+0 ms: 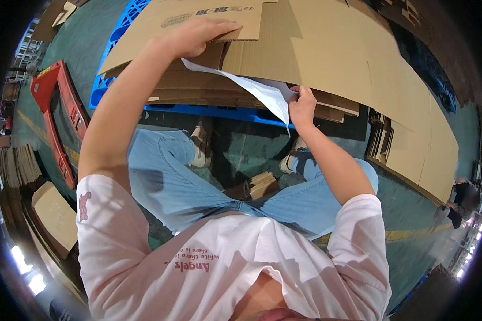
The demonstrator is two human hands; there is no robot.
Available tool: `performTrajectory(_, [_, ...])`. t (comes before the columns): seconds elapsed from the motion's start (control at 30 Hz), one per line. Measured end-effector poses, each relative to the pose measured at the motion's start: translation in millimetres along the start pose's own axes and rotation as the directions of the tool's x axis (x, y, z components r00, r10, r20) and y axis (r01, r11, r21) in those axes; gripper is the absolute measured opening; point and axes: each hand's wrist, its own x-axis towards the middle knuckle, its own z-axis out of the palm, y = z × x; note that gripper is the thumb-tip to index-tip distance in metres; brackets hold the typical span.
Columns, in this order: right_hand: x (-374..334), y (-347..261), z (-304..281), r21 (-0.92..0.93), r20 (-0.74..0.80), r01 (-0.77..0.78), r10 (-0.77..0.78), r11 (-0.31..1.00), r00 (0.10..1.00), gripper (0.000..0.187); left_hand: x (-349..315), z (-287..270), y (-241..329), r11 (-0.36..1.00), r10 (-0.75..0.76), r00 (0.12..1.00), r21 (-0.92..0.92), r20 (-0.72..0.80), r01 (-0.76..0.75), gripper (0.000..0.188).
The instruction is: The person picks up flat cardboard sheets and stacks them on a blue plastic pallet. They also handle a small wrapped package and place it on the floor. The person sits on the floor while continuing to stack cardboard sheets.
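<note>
My left hand (198, 36) lies on a printed cardboard sheet (166, 18) at the upper left, its fingers stretched out over the sheet's near edge. The hand's thumb side is close to one corner of a white paper sheet (260, 92). My right hand (303, 107) is closed, pinching the other end of that paper between thumb and fingers. The paper hangs slanted and curled in front of the cardboard stack's near side. A large plain cardboard sheet (321, 51) covers the stack to the right, partly under the printed one.
The stack rests on a blue plastic pallet (209, 111). A red pallet jack (64, 101) stands at the left. More cardboard stacks (428, 155) are at the right, and others (53, 214) at the lower left. Cardboard pieces (262, 184) lie between my feet. Another person (463, 200) is far right.
</note>
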Motion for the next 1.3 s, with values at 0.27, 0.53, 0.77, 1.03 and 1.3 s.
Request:
performTrajectory(0.27, [-18.0,55.8,-7.0,0.069,-0.229,-0.517,0.518,0.853,0.824,0.008,-32.0,122.2,19.1,0.959,0.04,0.993,0.275,0.115,-0.07,0.064])
performTrajectory(0.53, [5.8,35.5,-32.0,0.357,-0.111,-0.781,0.854,0.512,0.508,0.015,-1.4,148.7,55.3,0.994,0.025,0.993,-0.111,0.114,-0.012,0.044])
performTrajectory(0.77, [96.9,17.6,-204.7,-0.569,-0.769,-0.324,-0.35,0.756,0.535,0.066,-0.3,168.5,49.8,0.995,0.097,0.993,0.024,0.066,-0.098,0.041])
performTrajectory(1.03, [87.1,183.6,-296.9,0.575,-0.476,-0.355,0.654,0.737,0.587,0.078,-0.1,180.0,53.2,0.995,0.098,0.995,0.003,-0.033,-0.098,0.04])
performTrajectory(1.3, [91.1,13.7,-128.9,-0.327,0.128,0.492,-0.478,0.807,0.869,0.05,-4.3,180.9,44.8,0.996,0.091,0.994,-0.021,-0.063,-0.092,0.041])
